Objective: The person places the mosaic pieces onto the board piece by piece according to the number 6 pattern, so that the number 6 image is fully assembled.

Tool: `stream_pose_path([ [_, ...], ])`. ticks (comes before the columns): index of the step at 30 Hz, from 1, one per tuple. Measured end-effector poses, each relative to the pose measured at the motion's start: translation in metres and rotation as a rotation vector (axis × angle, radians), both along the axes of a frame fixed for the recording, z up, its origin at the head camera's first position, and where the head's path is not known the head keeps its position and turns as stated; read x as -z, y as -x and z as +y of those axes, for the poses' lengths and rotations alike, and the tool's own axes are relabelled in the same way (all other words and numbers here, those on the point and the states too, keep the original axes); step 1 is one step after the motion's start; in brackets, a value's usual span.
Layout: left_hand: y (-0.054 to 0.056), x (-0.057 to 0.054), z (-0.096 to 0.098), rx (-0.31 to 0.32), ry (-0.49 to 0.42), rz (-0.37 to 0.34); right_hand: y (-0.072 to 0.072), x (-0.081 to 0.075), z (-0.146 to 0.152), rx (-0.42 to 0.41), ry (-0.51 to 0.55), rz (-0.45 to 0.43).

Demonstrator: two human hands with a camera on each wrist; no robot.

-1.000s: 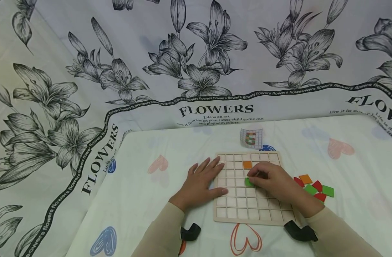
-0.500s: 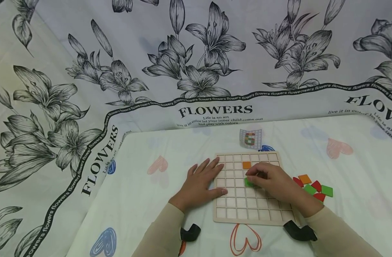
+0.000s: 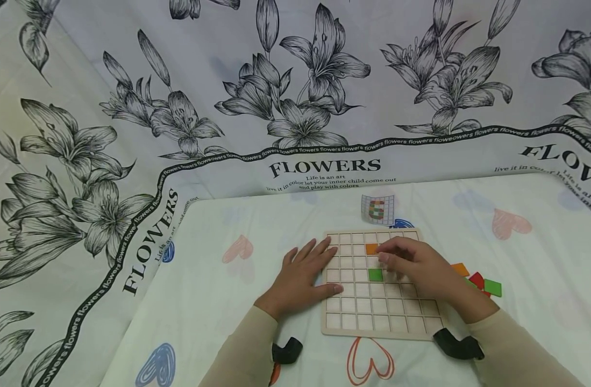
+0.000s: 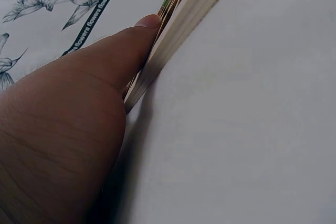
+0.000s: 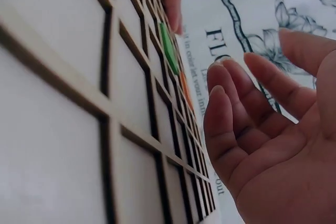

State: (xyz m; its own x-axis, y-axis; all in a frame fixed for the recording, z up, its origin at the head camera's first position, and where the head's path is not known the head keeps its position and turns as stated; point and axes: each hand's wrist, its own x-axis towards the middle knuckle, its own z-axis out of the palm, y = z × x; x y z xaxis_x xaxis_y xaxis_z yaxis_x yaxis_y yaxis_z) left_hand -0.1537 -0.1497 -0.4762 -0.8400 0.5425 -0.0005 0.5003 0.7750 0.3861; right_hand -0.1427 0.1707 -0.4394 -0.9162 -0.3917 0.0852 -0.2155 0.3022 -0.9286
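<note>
Head view: counter point(image 3: 203, 312), covered in a white cloth printed with hearts. Wooden grid board point(image 3: 348, 324) lies flat on it. Left hand point(image 3: 300, 282): fingers straight and spread, fingertips and thumb resting on the board's left margin. Right hand point(image 3: 418, 266): raised over the board's right half, fingers loosely bent, thumb tip near index tip; I read it as relaxed and gripping nothing. Orange tile point(image 3: 371, 249) sits in the fourth column from the left, second row from the top, just beside the right fingertips. Green tile point(image 3: 375, 275) sits in the same column, one cell between the two. Loose tiles point(image 3: 479, 280), orange, red and green, lie in a heap right of the board, partly hidden by the right wrist. Printed card point(image 3: 378, 209) with a coloured pattern lies just beyond the board's far edge. Floral backdrop point(image 3: 324, 107) hangs behind.

Left wrist view: board seen nearly edge-on; left thumb point(image 4: 131, 51) lies along its side. Some fingertips show at the top; whose, I cannot tell.

Right wrist view: right fingers curve loosely, apart from the green tile. Orange shows as a thin sliver past it.
</note>
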Motion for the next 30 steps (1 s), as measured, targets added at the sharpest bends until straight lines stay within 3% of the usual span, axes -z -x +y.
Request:
stream_pose_path([
  [6, 0.0, 0.001, 0.0, 0.001, -0.005, 0.003, 0.0, -0.007, 0.009, 0.0, 0.05, -0.027],
  [17, 0.0, -0.002, 0.0, 0.01, -0.004, 0.007, 0.0, -0.029, 0.027, 0.042, 0.043, 0.018],
  [23, 0.0, -0.007, 0.0, 0.013, -0.017, -0.013, 0.002, -0.034, 0.036, 0.043, 0.047, 0.037],
  [30, 0.001, -0.004, 0.0, 0.012, -0.019, -0.014, 0.003, -0.034, 0.046, 0.066, -0.014, 0.059],
])
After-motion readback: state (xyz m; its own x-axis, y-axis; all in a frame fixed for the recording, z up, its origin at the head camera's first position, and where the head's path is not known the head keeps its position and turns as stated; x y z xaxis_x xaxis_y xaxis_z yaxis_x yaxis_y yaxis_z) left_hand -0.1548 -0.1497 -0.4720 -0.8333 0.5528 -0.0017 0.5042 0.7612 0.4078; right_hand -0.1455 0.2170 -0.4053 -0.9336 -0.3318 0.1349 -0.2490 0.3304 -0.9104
